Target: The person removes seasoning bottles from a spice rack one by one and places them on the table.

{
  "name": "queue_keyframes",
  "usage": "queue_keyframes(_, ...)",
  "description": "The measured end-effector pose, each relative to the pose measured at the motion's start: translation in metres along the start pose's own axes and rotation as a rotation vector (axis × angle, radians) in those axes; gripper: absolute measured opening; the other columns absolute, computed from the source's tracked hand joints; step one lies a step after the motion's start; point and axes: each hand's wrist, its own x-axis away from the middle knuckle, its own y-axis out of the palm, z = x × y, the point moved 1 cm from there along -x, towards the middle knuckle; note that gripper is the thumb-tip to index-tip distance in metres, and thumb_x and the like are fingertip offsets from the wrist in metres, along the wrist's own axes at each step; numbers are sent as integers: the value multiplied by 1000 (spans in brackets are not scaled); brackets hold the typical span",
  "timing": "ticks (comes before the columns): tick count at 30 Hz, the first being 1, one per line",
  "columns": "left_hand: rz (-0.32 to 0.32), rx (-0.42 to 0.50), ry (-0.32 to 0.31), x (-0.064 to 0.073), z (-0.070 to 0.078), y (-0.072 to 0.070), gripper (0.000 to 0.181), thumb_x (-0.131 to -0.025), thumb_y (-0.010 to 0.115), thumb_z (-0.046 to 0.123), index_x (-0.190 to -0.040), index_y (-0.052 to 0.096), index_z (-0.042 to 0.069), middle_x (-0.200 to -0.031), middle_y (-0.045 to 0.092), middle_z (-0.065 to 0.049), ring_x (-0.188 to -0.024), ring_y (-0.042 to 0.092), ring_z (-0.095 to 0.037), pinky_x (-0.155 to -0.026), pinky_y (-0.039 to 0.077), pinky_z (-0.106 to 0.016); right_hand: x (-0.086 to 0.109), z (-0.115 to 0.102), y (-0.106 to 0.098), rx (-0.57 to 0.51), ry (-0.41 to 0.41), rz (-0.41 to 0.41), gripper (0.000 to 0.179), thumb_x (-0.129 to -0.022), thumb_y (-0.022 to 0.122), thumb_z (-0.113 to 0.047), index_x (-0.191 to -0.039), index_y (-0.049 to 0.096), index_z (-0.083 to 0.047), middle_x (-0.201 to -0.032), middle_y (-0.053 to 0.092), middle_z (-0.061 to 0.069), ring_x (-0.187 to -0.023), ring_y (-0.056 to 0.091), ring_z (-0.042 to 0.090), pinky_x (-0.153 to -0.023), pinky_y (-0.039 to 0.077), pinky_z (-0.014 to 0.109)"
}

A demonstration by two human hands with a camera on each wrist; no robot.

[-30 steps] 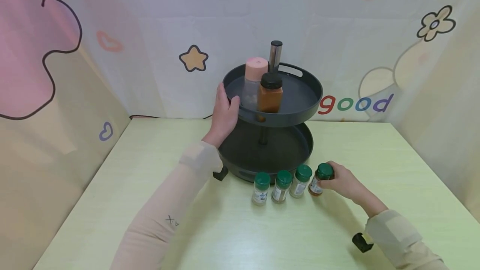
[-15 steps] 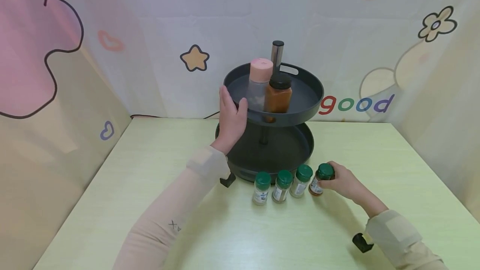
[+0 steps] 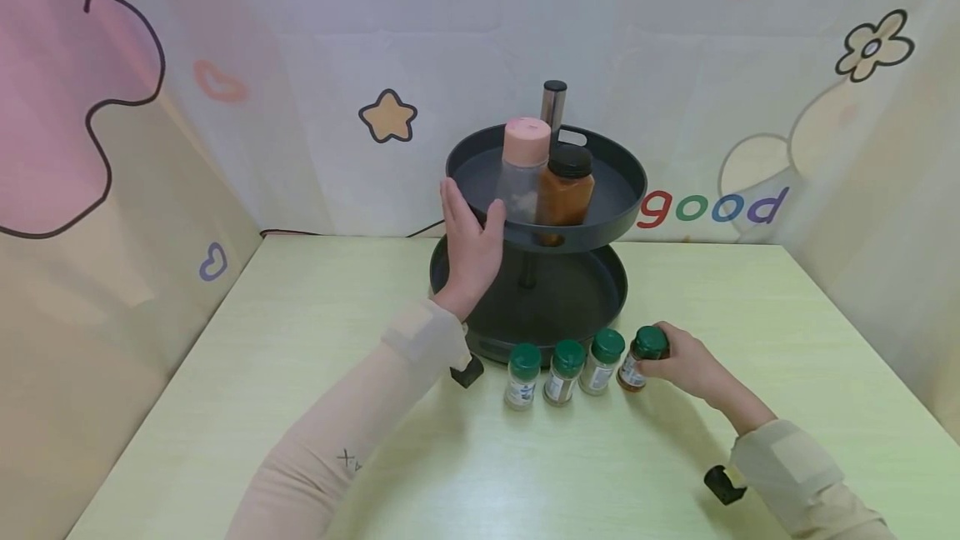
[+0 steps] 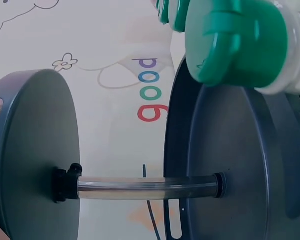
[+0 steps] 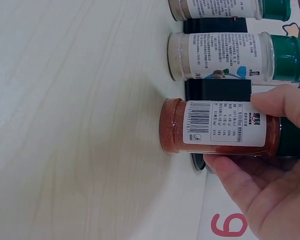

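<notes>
In the head view my left hand (image 3: 472, 252), fingers extended, touches the left rim of the dark upper tray (image 3: 611, 190) of a two-tier stand. A pink-capped clear jar (image 3: 525, 144) and a black-capped jar of orange-brown powder (image 3: 568, 190) stand on that tray. My right hand (image 3: 690, 365) grips a green-capped spice jar (image 5: 225, 127) of red powder between thumb and fingers, upright by the tabletop. Whether its base touches the table is hard to tell. Three more green-capped spice jars (image 3: 561, 377) stand in a row to its left.
Below the upper tray is the dark lower tray (image 3: 570, 298), joined by a metal pole (image 4: 145, 187). The pale wooden table (image 3: 525, 473) extends around the stand. A patterned curtain (image 3: 315, 90) hangs behind it.
My left hand has moved right along the rim. The pink-capped and black-capped jars have shifted right with the turning upper tray. My right hand and the spice jar have stayed put.
</notes>
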Motion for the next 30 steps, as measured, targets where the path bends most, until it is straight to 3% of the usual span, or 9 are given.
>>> queue_keyframes(13, 17, -3, 22, 1, 0, -2, 71, -91, 36, 41, -143, -3, 12, -150, -9, -1, -138, -5, -16, -112, 7, -41, -1, 1, 0, 4, 10, 3, 47, -78, 63, -19, -112, 43, 4, -108, 55, 22, -95, 54, 31, -83, 46, 49)
queue_keyframes(22, 21, 45, -118, -25, -9, -11, 65, -92, 31, 41, -143, 2, 12, -150, -2, -2, -138, 2, -16, -112, 8, -36, -1, 1, 1, 16, 7, 19, 44, -77, 63, -18, -111, 44, 4, -105, 56, 21, -92, 54, 28, -81, 47, 46)
queue_keyframes(30, 23, 84, -60, -33, -7, -12, 56, -92, 30, 28, -142, 9, 13, -149, 11, 0, -135, 14, -13, -111, 16, -33, 1, 1, 1, 9, 3, 18, 44, -77, 63, -18, -110, 44, 4, -105, 56, 21, -92, 55, 28, -80, 47, 45)
